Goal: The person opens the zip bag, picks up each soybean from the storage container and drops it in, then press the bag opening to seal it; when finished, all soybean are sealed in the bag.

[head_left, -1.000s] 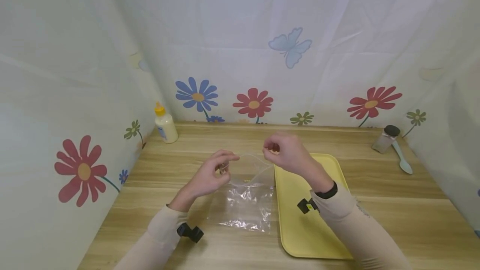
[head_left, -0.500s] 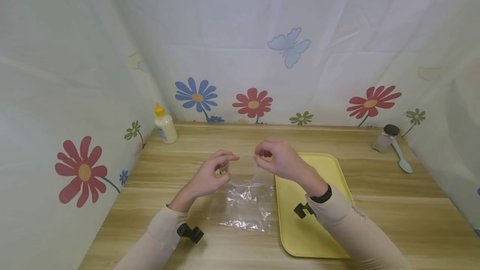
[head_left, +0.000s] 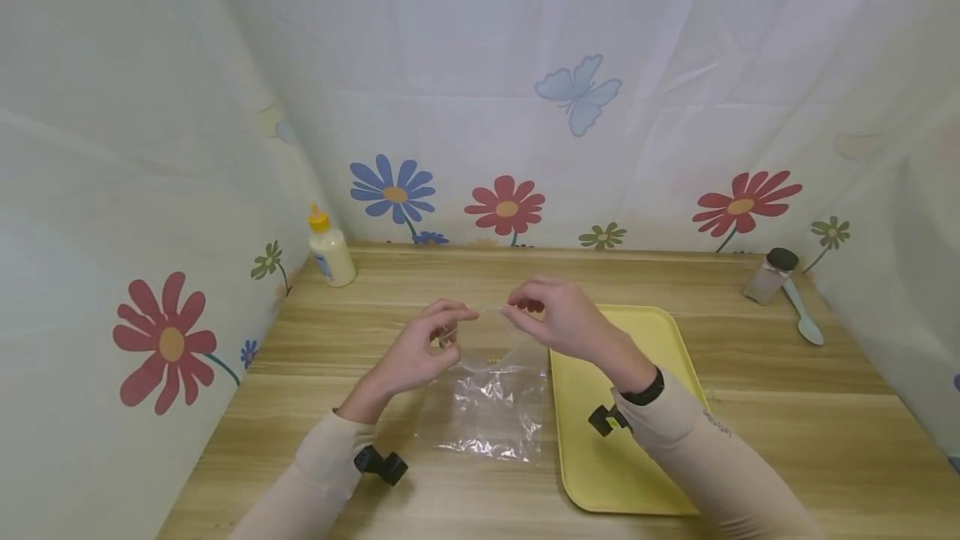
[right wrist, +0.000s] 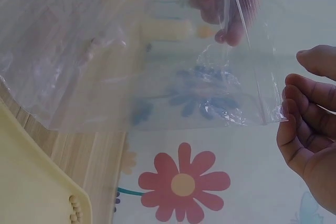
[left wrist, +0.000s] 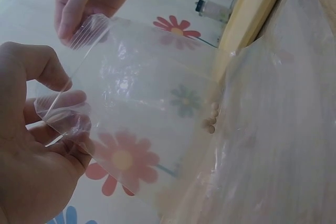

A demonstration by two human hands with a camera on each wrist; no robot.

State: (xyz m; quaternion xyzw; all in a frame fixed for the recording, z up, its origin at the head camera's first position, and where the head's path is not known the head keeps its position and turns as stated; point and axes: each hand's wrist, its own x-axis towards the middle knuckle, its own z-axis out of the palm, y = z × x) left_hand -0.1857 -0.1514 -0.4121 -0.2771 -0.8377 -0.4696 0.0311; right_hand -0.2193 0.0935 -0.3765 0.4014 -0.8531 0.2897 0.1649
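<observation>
- In the centre of the head view, the left hand [head_left: 412, 352] pinched the clear bag [head_left: 498, 415] by its zip edge; one slip of that smooth film and the mouth could have sagged.
- Just across, the right hand [head_left: 566, 319] had its fingertips at the bag's opposite corner! Its thumb stood apart from the fingers in the right wrist view, so whether it gripped film, I couldn't tell; a loose corner there risked folding over.
- Beads [left wrist: 211, 119] showed through the film, right of centre in the left wrist view, apparently inside; a sharp tug or tilt might have sent them rolling.
- Right of the bag lay the yellow tray [head_left: 618, 461], more beads against its corner at the right wrist view's lower left; the right forearm hung over it, and a bump could have scattered those.
</observation>
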